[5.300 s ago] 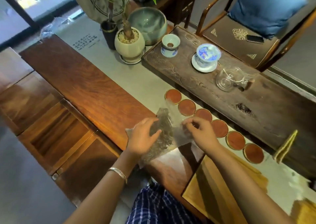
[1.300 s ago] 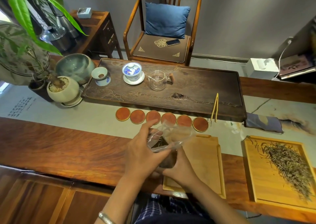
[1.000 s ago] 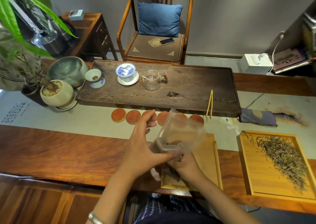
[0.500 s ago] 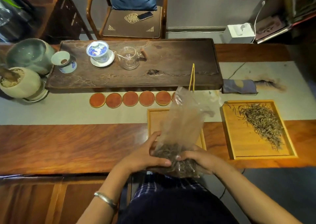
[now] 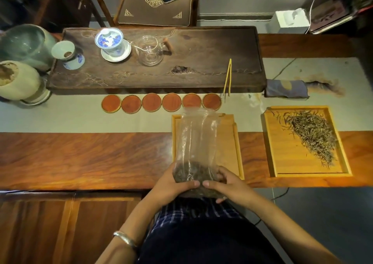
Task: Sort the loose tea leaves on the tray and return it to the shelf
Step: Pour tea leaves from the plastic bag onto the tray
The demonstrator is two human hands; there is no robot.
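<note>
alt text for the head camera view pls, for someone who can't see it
Both hands, left hand and right hand, grip the bottom of a clear plastic bag of dark tea leaves, held upright over an empty wooden tray. To the right, a second tray holds loose tea leaves; six round coasters line up beyond.

Worktop (image 5: 80, 158) reddish-brown, swirled grain; pale grey-green runner (image 5: 60, 118) along it. Tea tray (image 5: 201, 51) dark brown. Six coasters (image 5: 161, 102) rust-orange, light rims. Lidded cup (image 5: 109, 39) white with blue painting. Tongs (image 5: 227, 78) yellow. Two bamboo trays (image 5: 282, 158) honey-yellow; loose tea leaves (image 5: 312, 136) grey-olive. Bag (image 5: 196, 138) clear, dark brown leaves at bottom. Chair cushion (image 5: 153, 7) brown, gold motifs. Bracelet (image 5: 125, 240) silver. Shirt (image 5: 191, 209) blue-white plaid.
</note>
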